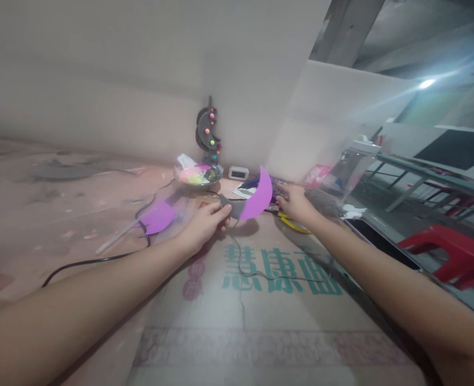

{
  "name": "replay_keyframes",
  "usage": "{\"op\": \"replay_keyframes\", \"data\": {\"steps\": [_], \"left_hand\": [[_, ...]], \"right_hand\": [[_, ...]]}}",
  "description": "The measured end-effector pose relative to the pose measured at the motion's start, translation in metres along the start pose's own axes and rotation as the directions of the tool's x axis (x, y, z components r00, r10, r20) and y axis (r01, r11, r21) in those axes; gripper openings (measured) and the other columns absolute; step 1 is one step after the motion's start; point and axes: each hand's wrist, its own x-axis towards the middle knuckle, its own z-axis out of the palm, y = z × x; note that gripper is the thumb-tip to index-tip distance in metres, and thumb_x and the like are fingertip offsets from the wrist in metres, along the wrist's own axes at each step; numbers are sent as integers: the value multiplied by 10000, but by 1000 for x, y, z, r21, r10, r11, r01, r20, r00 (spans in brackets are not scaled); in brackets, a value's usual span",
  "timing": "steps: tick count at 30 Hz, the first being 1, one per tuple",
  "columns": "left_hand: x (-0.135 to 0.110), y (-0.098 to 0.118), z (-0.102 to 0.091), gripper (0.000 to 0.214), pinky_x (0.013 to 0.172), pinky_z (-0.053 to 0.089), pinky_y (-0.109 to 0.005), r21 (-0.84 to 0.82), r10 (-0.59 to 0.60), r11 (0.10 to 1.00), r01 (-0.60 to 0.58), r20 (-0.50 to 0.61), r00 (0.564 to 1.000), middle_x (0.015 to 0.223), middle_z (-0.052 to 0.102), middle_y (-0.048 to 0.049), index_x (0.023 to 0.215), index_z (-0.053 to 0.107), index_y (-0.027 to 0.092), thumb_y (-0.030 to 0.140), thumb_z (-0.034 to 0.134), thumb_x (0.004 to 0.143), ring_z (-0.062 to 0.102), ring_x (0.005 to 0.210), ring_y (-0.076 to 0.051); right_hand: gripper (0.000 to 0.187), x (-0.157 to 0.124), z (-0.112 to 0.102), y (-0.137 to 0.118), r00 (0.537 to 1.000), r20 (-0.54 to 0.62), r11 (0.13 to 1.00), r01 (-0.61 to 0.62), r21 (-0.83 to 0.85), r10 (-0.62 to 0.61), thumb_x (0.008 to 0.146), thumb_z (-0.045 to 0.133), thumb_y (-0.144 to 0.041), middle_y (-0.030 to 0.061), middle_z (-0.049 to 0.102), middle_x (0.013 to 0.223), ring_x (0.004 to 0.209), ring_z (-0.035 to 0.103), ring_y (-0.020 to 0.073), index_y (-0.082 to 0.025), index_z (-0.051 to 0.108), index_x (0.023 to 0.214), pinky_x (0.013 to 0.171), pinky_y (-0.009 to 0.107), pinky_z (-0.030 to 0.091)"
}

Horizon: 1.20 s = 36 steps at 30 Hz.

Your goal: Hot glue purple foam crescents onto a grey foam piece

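My left hand point(208, 225) pinches a grey, curved felt-like piece point(236, 208) between thumb and fingers. A purple crescent point(260, 197) of paper or foam sheet overlaps that piece and stands up from it. Thin grey string point(257, 274) trails below them over the printed cardboard point(197, 343). Farther right, my right hand point(295, 202) reaches into a cluster of small dark items, its fingers bent and apart; the fingertips are partly lost among the items. Yellow scissor-like handles point(295, 224) lie just below it.
Left of my arm lie another purple cutout point(157, 217) and a black cable point(88, 262). Behind are a bowl of scraps point(199, 179), a decorated grey crescent ornament point(207, 128) and a small clock point(238, 172). A clear jar point(352, 166) and phone-like device point(384, 244) sit right, near a red stool point(450, 252).
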Motion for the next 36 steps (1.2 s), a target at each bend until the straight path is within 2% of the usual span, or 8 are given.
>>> {"op": "replay_keyframes", "data": {"steps": [5, 9, 12, 17, 20, 24, 29, 36], "left_hand": [[0, 3, -2, 343, 448, 290, -174, 0, 6, 1000, -6, -20, 1000, 628, 494, 26, 692, 472, 151, 445, 615, 794, 421, 489, -50], [0, 0, -3, 368, 446, 297, -175, -2, 19, 1000, -19, -16, 1000, 610, 468, 35, 677, 464, 154, 464, 625, 792, 409, 488, -51], [1, -2, -3, 387, 443, 302, -185, -4, 32, 999, -32, -22, 999, 594, 454, 37, 663, 461, 158, 486, 623, 790, 412, 489, -61], [4, -6, -6, 401, 483, 327, -204, 73, 91, 993, -87, -42, 995, 619, 488, 25, 660, 477, 156, 512, 585, 810, 435, 519, -74], [4, -8, -6, 401, 514, 340, -220, 169, 142, 976, -136, -26, 989, 599, 488, 25, 644, 474, 160, 505, 538, 839, 444, 535, -88], [-1, -5, -3, 398, 510, 312, -230, 312, 182, 933, -182, 29, 983, 559, 469, 32, 607, 459, 167, 470, 514, 858, 428, 531, -96], [-4, -3, -4, 387, 494, 292, -227, 374, 157, 908, -186, 108, 982, 558, 459, 39, 619, 458, 170, 461, 486, 874, 415, 515, -93], [-2, -6, -4, 356, 492, 300, -223, 376, 141, 906, -194, 164, 976, 574, 468, 37, 654, 471, 172, 446, 475, 881, 426, 520, -93]], "right_hand": [[323, -35, -13, -31, 981, 115, 987, 158, 13, -158, 897, 469, -306, 125, 683, 1135, 1108, 588, 271, -146, 688, 1071, 1016, 451, 392], [368, -63, -7, -72, 903, 402, 937, 4, 348, -153, 916, 476, -390, 93, 691, 1123, 1025, 635, 233, -156, 662, 1132, 929, 378, 470], [365, -78, 5, -97, 840, 487, 844, -68, 532, -239, 873, 563, -383, 92, 675, 1141, 1055, 616, 232, -154, 651, 1142, 928, 361, 468], [271, -90, 11, -127, 761, 638, 834, -274, 479, -117, 907, 477, -258, 32, 673, 738, 701, 627, 153, -141, 653, 1077, 670, 270, 478], [265, -89, -5, -133, 800, 579, 945, -49, 325, -158, 927, 430, -239, 19, 648, 695, 617, 569, 129, -164, 684, 938, 596, 244, 409], [271, -81, -36, -130, 871, 436, 972, 230, 50, -228, 936, 452, -300, 20, 678, 739, 657, 580, 137, -201, 697, 876, 616, 247, 376], [245, -67, -59, -115, 929, 293, 969, 244, -23, -227, 919, 494, -332, 21, 709, 814, 695, 602, 140, -205, 703, 901, 629, 245, 385], [152, -52, -48, -84, 965, 221, 984, 158, -76, -138, 835, 597, -314, -1, 664, 683, 621, 554, 131, -207, 702, 809, 579, 245, 358]]}}
